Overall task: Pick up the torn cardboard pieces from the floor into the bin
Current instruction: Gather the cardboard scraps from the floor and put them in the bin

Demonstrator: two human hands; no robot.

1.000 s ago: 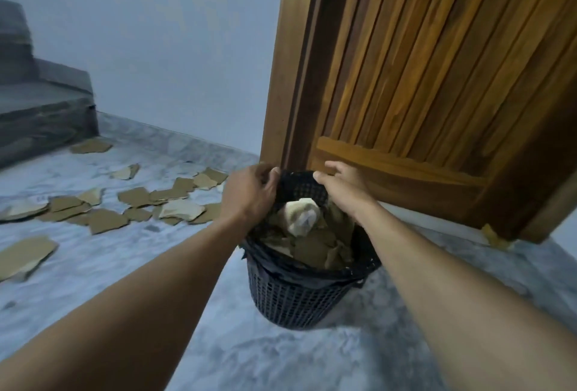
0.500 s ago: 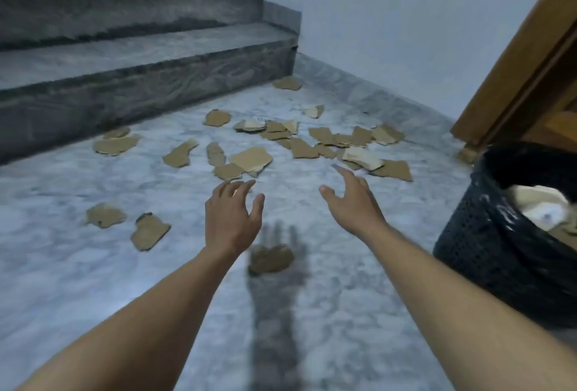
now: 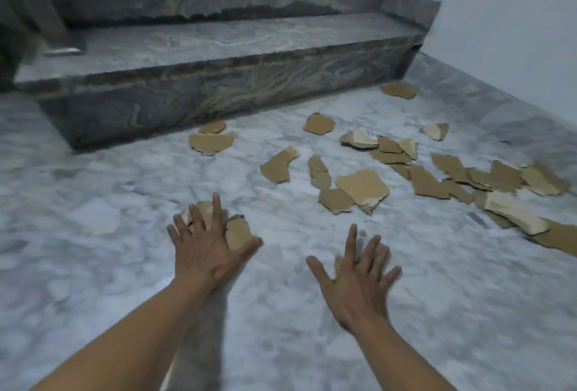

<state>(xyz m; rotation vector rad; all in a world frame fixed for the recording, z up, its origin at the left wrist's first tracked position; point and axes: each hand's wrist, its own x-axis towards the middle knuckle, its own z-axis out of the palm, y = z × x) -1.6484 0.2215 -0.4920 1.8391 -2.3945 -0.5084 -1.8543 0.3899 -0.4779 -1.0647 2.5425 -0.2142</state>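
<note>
Several torn brown cardboard pieces lie scattered on the marble floor (image 3: 437,281). My left hand (image 3: 207,248) is spread open, fingers apart, over two pieces (image 3: 238,231) at centre left; whether it touches them I cannot tell. My right hand (image 3: 356,278) is also open and spread low over the floor, with a small piece (image 3: 338,263) mostly hidden under it. A larger pale piece (image 3: 362,186) lies just beyond. A dense cluster of pieces (image 3: 487,177) stretches to the right. The bin is out of view.
Grey stone stairs (image 3: 218,78) rise at the back, their lowest step bordering the floor; two pieces (image 3: 212,142) lie at its foot. A white wall (image 3: 515,16) with a marble skirting runs along the right.
The view swung left from the bin and door to the floor by the stairs. Both hands left the bin rim, opened and dropped low over the nearest cardboard pieces.
</note>
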